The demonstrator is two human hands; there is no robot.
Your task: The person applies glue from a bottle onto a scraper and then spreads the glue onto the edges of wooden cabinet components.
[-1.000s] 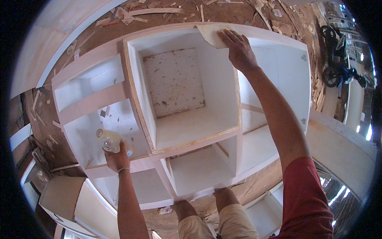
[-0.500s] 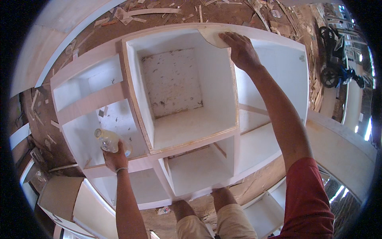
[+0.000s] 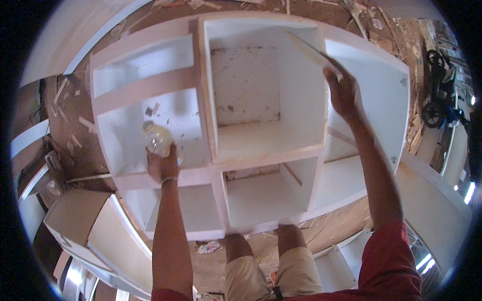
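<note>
A wooden cabinet frame [image 3: 201,90] with several white-lined compartments lies in front of me. My left hand [image 3: 162,164] is wrapped round a clear plastic bottle [image 3: 159,140] with pale yellowish stuff inside. It holds the bottle tilted over the left middle compartment. My right hand [image 3: 343,91] grips a thin, flat, pale sheet [image 3: 305,47], seen almost edge-on. That sheet slants over the far right corner of the large middle compartment [image 3: 246,85]; its exact material I cannot make out. Whether it touches the frame is unclear.
Wood scraps [image 3: 361,25] litter the dirt floor beyond the cabinet. Pale boards [image 3: 437,200] stand at the right, and a box-like cabinet piece [image 3: 80,215] is at the lower left. Something dark with wheels [image 3: 433,114] is at the far right. My legs [image 3: 291,241] stand at the near edge.
My right hand has turned the pale sheet from lying flat on the frame's far edge to nearly edge-on. The view has shifted, so the cabinet appears farther right. The left hand still holds the bottle.
</note>
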